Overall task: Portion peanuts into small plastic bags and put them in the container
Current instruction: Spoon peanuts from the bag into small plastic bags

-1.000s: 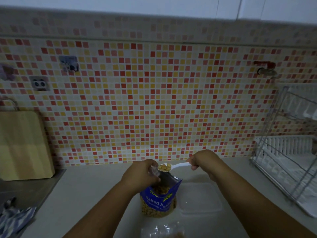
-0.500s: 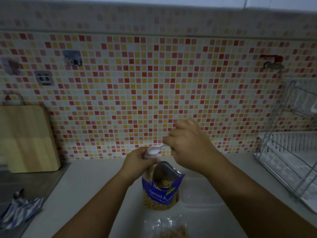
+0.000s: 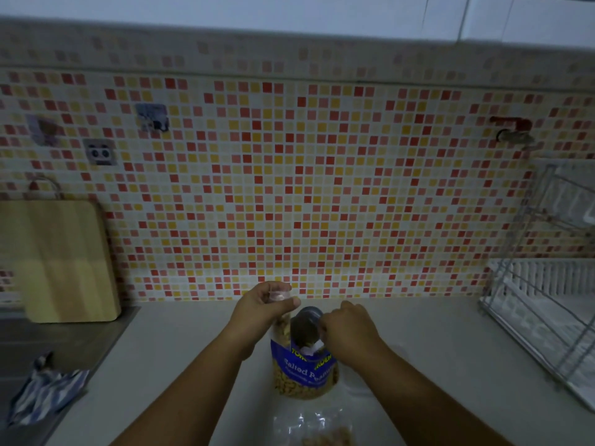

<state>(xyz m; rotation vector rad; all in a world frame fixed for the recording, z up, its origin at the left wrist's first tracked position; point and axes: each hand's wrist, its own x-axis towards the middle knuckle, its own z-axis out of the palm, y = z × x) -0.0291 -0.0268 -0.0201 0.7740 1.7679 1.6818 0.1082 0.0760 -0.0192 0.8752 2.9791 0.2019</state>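
A blue salted-peanut bag [image 3: 306,370] stands open on the counter [image 3: 180,349] in the middle. My left hand [image 3: 262,305] pinches the mouth of a small clear plastic bag [image 3: 283,328] that hangs just left of the big bag, with some peanuts in it. My right hand [image 3: 349,328] grips a white spoon [image 3: 315,347], whose bowl dips into the peanut bag's opening. A filled clear bag of peanuts [image 3: 317,429] lies at the bottom edge. The clear container [image 3: 359,386] is mostly hidden behind my right forearm.
A wooden cutting board [image 3: 61,259] leans on the tiled wall at left, above a steel sink [image 3: 48,342] with a striped cloth [image 3: 43,391]. A wire dish rack [image 3: 544,304] fills the right side. Bare counter lies on both sides of the bags.
My right hand raised the loaded spoon over the small bag, then came down; the spoon now sits in the peanut bag's mouth. My left hand kept its hold.
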